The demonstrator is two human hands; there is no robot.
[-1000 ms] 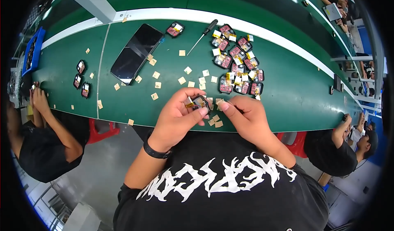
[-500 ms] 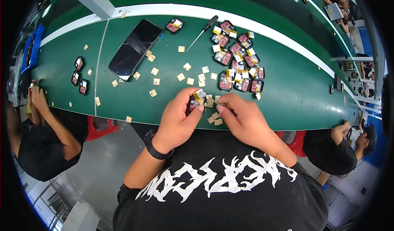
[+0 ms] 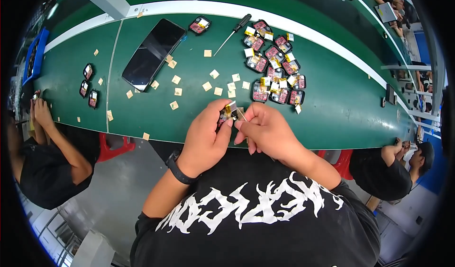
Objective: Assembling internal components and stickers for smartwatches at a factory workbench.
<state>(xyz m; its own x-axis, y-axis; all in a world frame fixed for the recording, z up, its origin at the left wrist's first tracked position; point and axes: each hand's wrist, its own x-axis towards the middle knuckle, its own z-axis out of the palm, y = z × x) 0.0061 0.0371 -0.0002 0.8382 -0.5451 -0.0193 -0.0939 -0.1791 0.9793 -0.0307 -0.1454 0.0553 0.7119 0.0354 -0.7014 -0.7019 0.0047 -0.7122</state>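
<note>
My left hand (image 3: 206, 135) is closed around a small black device housing (image 3: 222, 119) with a red circuit board. A silvery battery pouch with yellow tape (image 3: 231, 107) sticks up from it between thumb and fingers. Close against its right side, my right hand (image 3: 271, 128) pinches a thin pale piece (image 3: 242, 115), seen nearly edge-on, its tip at the housing. The fingers partly hide both the board and that piece. Several open housings with red boards and batteries (image 3: 275, 54) lie grouped beyond my right hand. Small square beige pads (image 3: 207, 86) are scattered beyond my left hand.
On the green table (image 3: 156, 110) lie a large black phone (image 3: 154, 53), a screwdriver (image 3: 233, 33) and a lone housing (image 3: 199, 25). Three more housings (image 3: 84, 88) sit left of the table seam. People work at both sides, near red stools (image 3: 115, 146).
My right hand has moved left, bringing the pale piece up to the housing, with its other fingers now curled below. My left hand keeps its hold. The view has shifted slightly.
</note>
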